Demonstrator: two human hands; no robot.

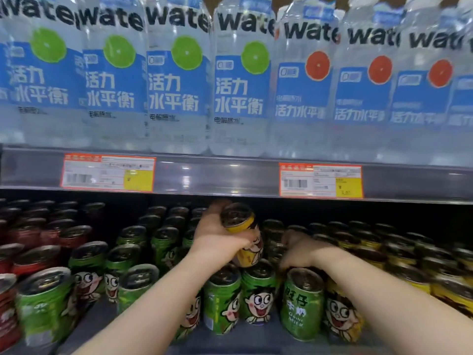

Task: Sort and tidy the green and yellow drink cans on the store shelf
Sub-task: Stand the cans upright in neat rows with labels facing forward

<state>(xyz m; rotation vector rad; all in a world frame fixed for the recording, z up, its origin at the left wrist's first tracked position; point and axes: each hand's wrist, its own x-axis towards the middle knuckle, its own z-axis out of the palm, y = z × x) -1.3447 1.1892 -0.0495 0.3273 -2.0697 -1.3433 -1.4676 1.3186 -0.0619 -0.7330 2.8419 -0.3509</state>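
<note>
My left hand (217,234) is shut on a yellow can (245,237) with a cartoon face, lifted and tilted above the green cans (222,301) in the middle of the lower shelf. My right hand (299,249) reaches down among cans just behind a green can (302,306) at the front; its fingers are hidden, so I cannot see if it grips anything. More green cans (133,252) fill the shelf to the left of centre. Yellow cans (399,265) stand in rows to the right, one (340,316) at the front beside my right forearm.
Red cans (33,254) stand at the far left of the lower shelf. The shelf edge (217,175) above carries two price tags (107,172). Large water bottles (179,80) line the upper shelf. A bare strip of shelf floor (99,319) shows at the front left.
</note>
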